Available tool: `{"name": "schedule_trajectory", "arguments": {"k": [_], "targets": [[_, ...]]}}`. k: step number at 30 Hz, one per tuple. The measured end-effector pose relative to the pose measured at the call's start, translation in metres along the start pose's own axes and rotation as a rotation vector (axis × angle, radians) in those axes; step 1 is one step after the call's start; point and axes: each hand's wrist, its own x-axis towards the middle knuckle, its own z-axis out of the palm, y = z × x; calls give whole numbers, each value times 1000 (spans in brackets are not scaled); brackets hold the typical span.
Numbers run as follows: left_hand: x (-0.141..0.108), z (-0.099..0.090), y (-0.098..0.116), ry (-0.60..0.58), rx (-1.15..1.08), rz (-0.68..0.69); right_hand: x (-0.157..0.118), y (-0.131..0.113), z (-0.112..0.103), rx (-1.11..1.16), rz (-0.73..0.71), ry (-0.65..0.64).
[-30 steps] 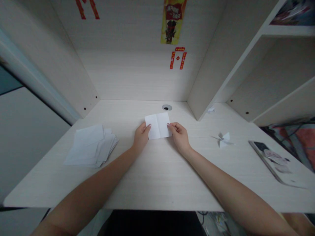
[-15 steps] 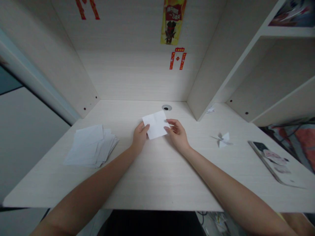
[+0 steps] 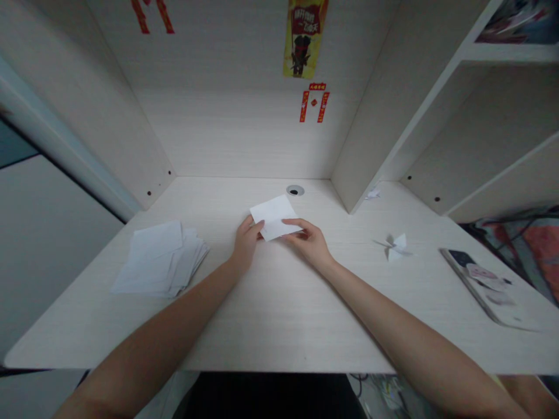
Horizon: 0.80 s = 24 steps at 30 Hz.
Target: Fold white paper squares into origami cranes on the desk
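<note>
A small white sheet of paper (image 3: 271,214) is held over the middle of the desk, with a crease across its lower part. My left hand (image 3: 247,240) grips its left edge, thumb on top and fingers beneath. At the lower right edge, my right hand (image 3: 309,237) pinches the paper between thumb and fingers. A stack of loose white sheets (image 3: 159,259) lies to the left of my left hand. To the right of my right hand rests a folded white paper piece (image 3: 396,247).
A phone (image 3: 484,288) in a decorated case lies on the right of the desk (image 3: 279,326). A round cable hole (image 3: 295,190) is near the back panel. An upright divider (image 3: 362,139) stands at the back right, with a white scrap (image 3: 373,194) beside it.
My right hand has shifted slightly left, its fingers now further over and under the paper's lower right part. The paper's lower edge looks bent upward.
</note>
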Motion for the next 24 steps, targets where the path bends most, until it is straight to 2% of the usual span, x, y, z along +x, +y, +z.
{"name": "schedule_trajectory", "arguments": {"k": [4, 10, 16, 20, 24], "targets": [[-4, 1, 0, -84, 19, 16, 0, -5, 1, 47, 33, 62], [-14, 9, 3, -238, -69, 3, 1, -6, -1, 122, 22, 107], [-11, 14, 3, -115, -64, 2, 0, -7, 1, 97, 22, 67], [-9, 12, 2, -81, -47, 32, -2, -12, 3, 74, -12, 50], [-10, 11, 2, -35, -9, 45, -3, -13, 3, 71, 14, 62]]}}
